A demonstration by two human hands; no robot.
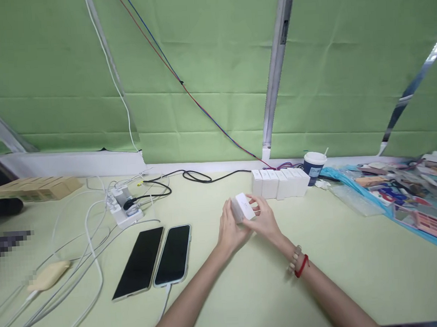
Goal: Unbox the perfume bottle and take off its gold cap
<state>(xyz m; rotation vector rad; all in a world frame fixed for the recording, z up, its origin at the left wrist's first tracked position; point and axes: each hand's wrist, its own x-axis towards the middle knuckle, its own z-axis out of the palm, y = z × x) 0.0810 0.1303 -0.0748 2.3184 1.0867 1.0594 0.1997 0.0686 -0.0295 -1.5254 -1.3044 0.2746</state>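
One white box (244, 206) sits between left grip (231, 231) and right grip (266, 221), both curled around it.

- I note one box (245, 207) between left hand (231, 230) and right hand (264, 217).
- Behind it, rightward: a row of boxes (280, 184), a cup (313, 169) beside its right end.
- On the table (251, 298), left of the hands: two phones (173, 256) side by side, a power strip (131, 219) behind.

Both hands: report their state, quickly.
Left hand: holding the small white box at its left side.
Right hand: holding the same box at its right.
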